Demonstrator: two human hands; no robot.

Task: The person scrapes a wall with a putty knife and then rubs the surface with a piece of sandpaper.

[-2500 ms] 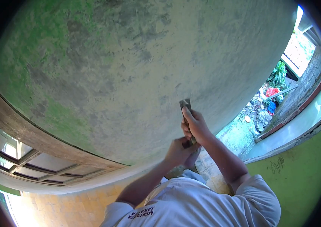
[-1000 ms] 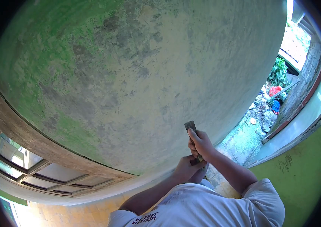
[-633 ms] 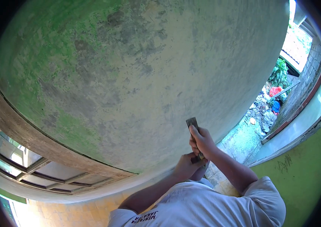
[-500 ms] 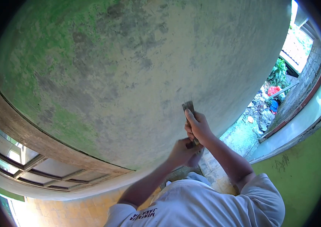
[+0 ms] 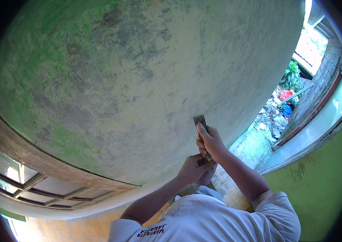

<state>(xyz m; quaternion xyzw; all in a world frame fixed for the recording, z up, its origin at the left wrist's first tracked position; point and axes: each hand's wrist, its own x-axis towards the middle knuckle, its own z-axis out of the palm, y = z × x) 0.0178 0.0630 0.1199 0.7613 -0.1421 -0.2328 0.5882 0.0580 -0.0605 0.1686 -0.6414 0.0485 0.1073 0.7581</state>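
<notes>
My right hand (image 5: 211, 143) is wrapped around a putty knife (image 5: 199, 120), thumb laid along it. The knife's dark, flat blade points up toward the wall and overlaps it in this view. Just below, my left hand (image 5: 193, 167) is closed on a dark flat-edged tool (image 5: 204, 161), mostly hidden by the fingers. Both hands are close together, the lower end of the knife right at the left hand's tool. In front is a large wall (image 5: 158, 88), pale grey with smeared dark patches and worn green paint at the left.
A wooden frame with glass panes (image 5: 54, 187) runs below the wall at the left. A green wall (image 5: 312, 177) stands at the right. Between the walls a passage holds rubble (image 5: 274, 121), a red item (image 5: 286, 95) and plants (image 5: 291, 76). Yellowish tiles (image 5: 78, 230) cover the floor.
The putty knife and my right hand have come down slightly, closer to my left hand. The view has shifted a little, so the wall and passage sit further left.
</notes>
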